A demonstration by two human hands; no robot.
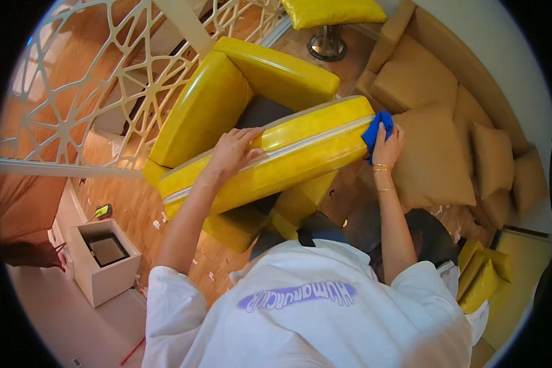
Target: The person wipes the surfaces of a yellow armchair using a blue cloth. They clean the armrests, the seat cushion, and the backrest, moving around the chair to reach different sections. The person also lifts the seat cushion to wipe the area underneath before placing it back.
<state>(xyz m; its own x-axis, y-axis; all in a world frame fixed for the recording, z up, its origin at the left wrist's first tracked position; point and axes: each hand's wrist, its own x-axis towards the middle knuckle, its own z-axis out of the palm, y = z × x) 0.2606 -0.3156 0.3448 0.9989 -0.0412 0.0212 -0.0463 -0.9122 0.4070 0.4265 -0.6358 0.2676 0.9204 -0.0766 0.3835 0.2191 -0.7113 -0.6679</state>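
A yellow seat cushion [299, 170] with a white zip along its side stands tilted on edge across a yellow armchair [202, 101]. My left hand [239, 149] rests on the cushion's zipped side near its middle; part of the palm is hidden. At the cushion's right end, my right hand [387, 142] grips a bunched blue cloth [376, 131] against the corner. Bracelets circle my right wrist. Behind the cushion, part of the chair's dark seat base [262, 112] shows between the yellow arm and back.
A brown sofa with loose cushions [432, 156] curves along the right. A yellow-topped stool [333, 11] stands at the top. At left are a white lattice partition [66, 124] and an open pale box [108, 262]. White scraps [156, 224] litter the wooden floor. More yellow cushions [480, 276] lie lower right.
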